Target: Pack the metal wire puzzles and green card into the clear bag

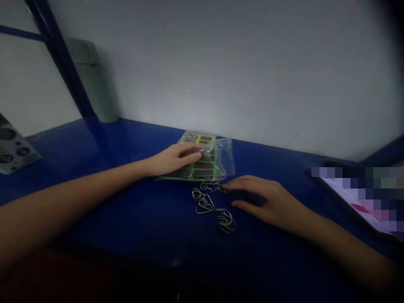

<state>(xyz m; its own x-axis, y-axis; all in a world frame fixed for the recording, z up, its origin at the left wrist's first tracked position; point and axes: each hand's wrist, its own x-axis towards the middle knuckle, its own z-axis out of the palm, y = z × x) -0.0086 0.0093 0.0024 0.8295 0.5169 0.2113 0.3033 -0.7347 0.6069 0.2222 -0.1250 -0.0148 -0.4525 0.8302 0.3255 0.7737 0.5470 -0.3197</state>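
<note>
Beneath my left hand (172,160) lies a clear plastic bag (225,156) with a dark, green-and-yellow gridded sheet (203,164) in or under it. That hand rests across the bag with its thumb stretched out and apart from the fingers; some fingertips are hidden. Several bent metal wire pieces (205,204) with loops are spread in front of the bag. One interlinked wire piece (226,221) lies nearest to me. My right hand (263,198) is low over the table, thumb and fingers apart, its fingertips at the edge of a small wire piece (221,189).
The blue table (151,223) meets a pale wall (246,75) at the back. A pale green bottle (96,84) stands behind a blue frame post (65,63) at the left. A patterned box (19,147) is at the left edge. On the right lies a lit phone or tablet (350,198), partly pixelated.
</note>
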